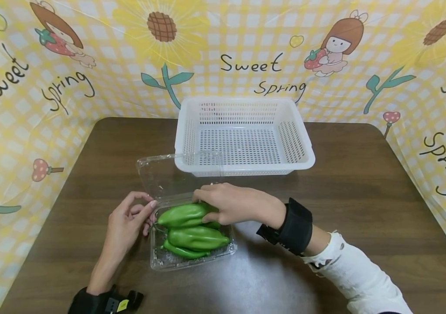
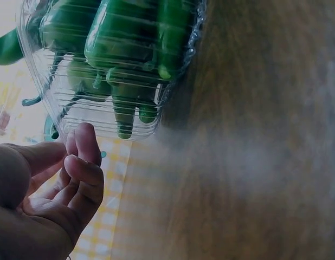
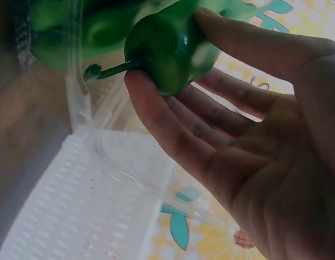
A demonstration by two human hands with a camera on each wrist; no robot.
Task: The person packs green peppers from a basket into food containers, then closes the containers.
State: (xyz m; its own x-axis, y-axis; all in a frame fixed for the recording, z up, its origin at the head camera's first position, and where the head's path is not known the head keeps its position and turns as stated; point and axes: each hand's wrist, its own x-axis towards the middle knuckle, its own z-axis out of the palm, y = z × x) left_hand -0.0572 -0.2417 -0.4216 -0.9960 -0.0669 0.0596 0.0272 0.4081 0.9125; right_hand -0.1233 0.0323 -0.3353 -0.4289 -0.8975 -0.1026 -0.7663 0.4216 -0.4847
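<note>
Landmark: the clear plastic clamshell tray (image 1: pixel 160 258) on the dark brown wooden table (image 1: pixel 364 209).

Nearest: the left hand (image 1: pixel 128 220) sits at the tray's left edge, fingers loosely curled, fingertips touching the rim near the hinge corner. Left wrist view shows the curled fingers (image 2: pixel 83 162) just beside the ribbed tray wall; they grip nothing that I can see.

Inside the tray: three glossy green peppers. The long green pepper on top (image 1: pixel 183 213) lies at the tray's far side. The right hand (image 1: pixel 231 203) comes in from the tray's right, fingers and thumb curled round this pepper's stem end. Right wrist view confirms: thumb on one side, fingers (image 3: pixel 156 124) underneath, clamped on the pepper body with the stem poking out. Two more green peppers (image 1: pixel 195 237) lie nearer, below it.

Judgement: a firm hold on the body rather than the stem suits the slick skin; the left hand steadying the light tray should keep it from tipping.

Behind the tray: its open transparent lid (image 1: pixel 156 174) stands up, leaning against the white perforated plastic basket (image 1: pixel 244 135). The raised lid edge stands between tray and basket. Beyond: yellow printed backdrop (image 1: pixel 262 65).
</note>
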